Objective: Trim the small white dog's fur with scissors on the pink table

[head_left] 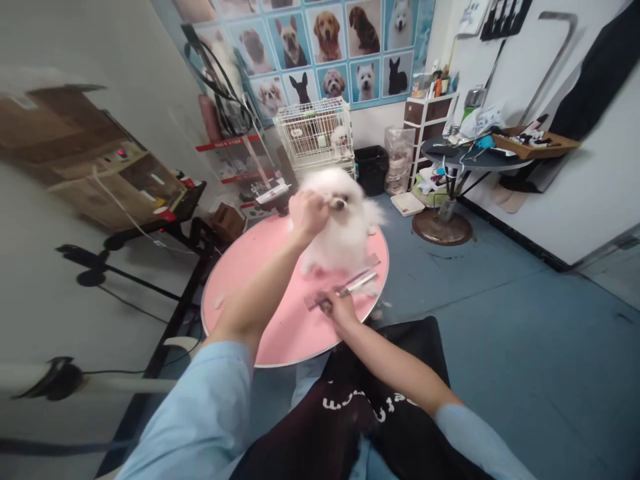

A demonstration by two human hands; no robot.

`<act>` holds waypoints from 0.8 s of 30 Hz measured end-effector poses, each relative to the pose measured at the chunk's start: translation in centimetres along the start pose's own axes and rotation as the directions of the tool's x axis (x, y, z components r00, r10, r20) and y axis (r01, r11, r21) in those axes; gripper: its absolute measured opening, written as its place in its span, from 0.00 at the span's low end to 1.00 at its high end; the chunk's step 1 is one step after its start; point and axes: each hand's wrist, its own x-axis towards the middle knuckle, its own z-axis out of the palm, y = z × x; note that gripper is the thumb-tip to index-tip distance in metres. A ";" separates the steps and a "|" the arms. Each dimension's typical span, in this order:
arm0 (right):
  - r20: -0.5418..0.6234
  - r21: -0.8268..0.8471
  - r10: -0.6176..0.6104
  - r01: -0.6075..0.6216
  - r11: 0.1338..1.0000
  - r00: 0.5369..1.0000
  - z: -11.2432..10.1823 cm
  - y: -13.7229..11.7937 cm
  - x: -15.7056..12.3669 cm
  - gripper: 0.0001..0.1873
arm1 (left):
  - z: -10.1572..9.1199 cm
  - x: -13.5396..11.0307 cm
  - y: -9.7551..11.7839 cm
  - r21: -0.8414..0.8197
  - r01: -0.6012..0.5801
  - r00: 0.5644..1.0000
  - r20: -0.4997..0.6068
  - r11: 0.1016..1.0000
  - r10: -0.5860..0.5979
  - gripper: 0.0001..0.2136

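A fluffy white dog [340, 230] is on a round pink grooming table [240, 267], its face toward me. My left hand [309, 212] is closed against the fur at the side of the dog's face; its fingertips are partly hidden. Low in front of the dog, just over the tabletop, my right hand [339, 308] is wrapped round a long purplish metal comb [320, 295]. A shiny silver tool [361, 280], seemingly scissors, lies along the comb in the same hand. The comb's teeth point away from my palm, and its far end overlaps the dog's paws.
Behind the dog stands a white wire cage [313, 137] with another white dog [340, 140] inside. A black bin [371, 167] is beside it. At right, a round dark table [453, 157] carries a wooden tray [560, 148]. A wooden cabinet [120, 190] is at left.
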 end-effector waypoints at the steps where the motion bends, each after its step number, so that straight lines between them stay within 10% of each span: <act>1: 0.017 0.035 0.013 -0.014 0.999 1.000 2.3 -0.5 0.9 0.19 | -0.4 1.1 0.1 0.011 0.012 1.000 0.006 1.000 -0.012 0.09; 6: 0.071 0.083 -0.171 0.165 0.983 0.983 5.9 1.0 1.2 0.16 | -1.3 3.7 0.1 0.073 0.056 0.998 0.019 0.996 -0.057 0.11; 11: -0.113 0.125 0.054 -0.040 0.991 0.992 6.0 3.0 1.9 0.17 | -1.9 3.3 0.3 0.072 0.069 0.995 0.066 0.995 -0.074 0.13; 15: -0.048 0.127 -0.061 0.067 0.990 0.997 8.6 2.8 2.7 0.13 | -2.5 2.5 0.0 0.060 0.100 0.991 0.084 0.993 -0.105 0.14; 18: 0.073 0.063 -0.126 0.122 0.991 0.989 7.8 4.7 1.3 0.15 | -2.6 1.8 -1.0 0.036 0.126 0.990 0.066 0.991 -0.129 0.14; 22: -0.106 0.042 0.084 -0.080 0.996 0.991 6.9 6.2 1.3 0.18 | -2.6 0.9 -2.4 0.003 0.219 0.973 0.068 0.976 -0.219 0.15; 24: -0.087 0.002 -0.002 0.003 1.000 0.996 7.4 6.2 1.8 0.16 | -2.7 0.4 -2.9 0.010 0.237 0.969 0.075 0.971 -0.237 0.16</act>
